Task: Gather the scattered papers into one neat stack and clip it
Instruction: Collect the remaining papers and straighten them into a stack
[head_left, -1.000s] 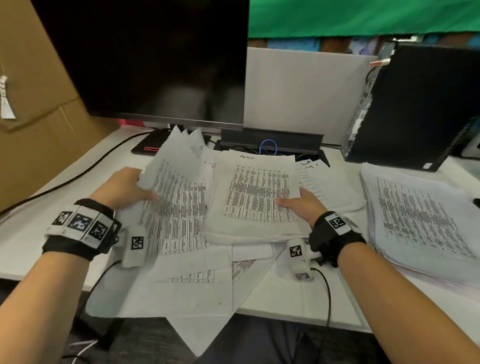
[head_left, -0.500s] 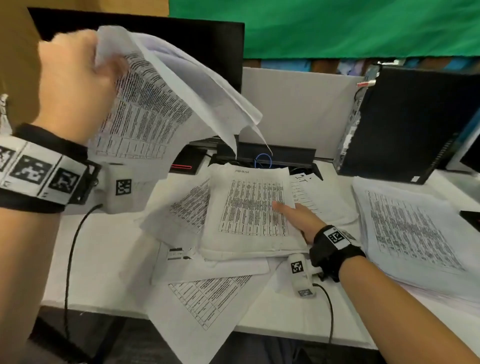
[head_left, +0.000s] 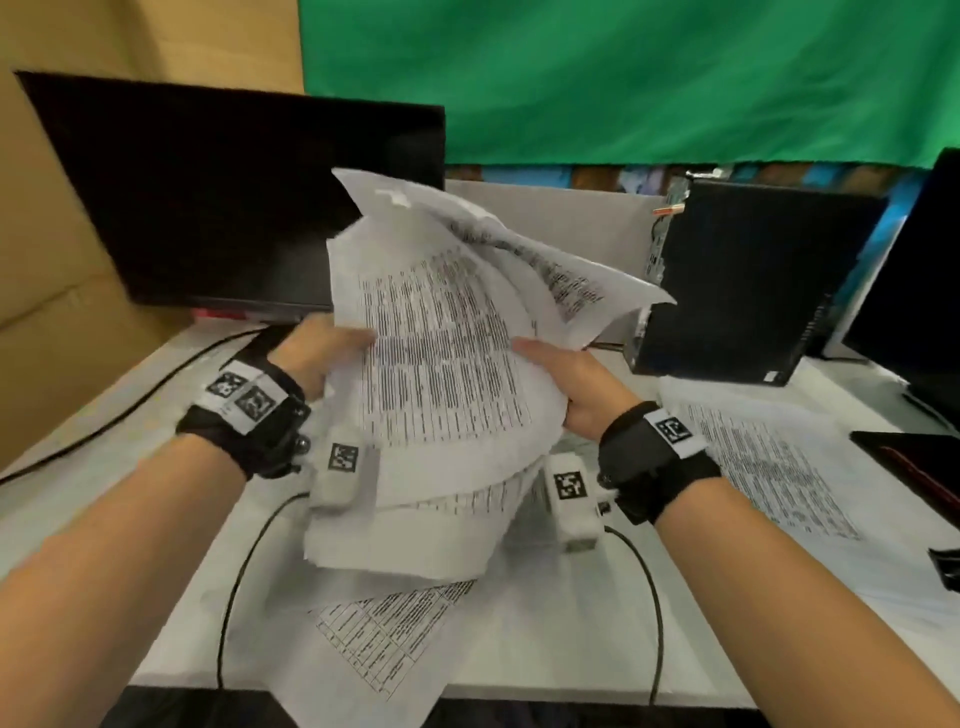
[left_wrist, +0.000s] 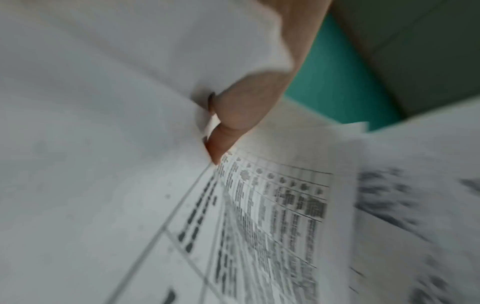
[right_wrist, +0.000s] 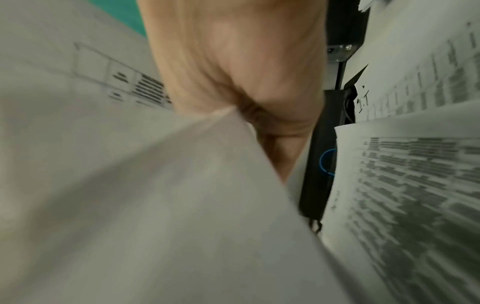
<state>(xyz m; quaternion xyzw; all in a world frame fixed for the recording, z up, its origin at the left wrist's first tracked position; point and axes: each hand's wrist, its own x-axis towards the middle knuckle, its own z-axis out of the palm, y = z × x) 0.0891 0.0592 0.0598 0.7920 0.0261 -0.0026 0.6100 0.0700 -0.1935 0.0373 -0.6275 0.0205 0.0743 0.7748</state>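
Above the white desk (head_left: 130, 467), before a black monitor (head_left: 234, 197) and green backdrop (head_left: 623, 78), my left grip (head_left: 317, 353) and right grip (head_left: 576, 384) both clutch the crumpled printed white papers (head_left: 441, 353).

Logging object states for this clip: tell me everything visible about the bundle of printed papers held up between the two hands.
The bundle of white printed paper sheets is a loose, uneven sheaf with dense rows of black tabular text. It is lifted off the white desk, tilted toward the camera, its top sheets curling and fanning to the right, edges not aligned. The left hand grips its left edge and the right hand its right edge. No clip shows on it.
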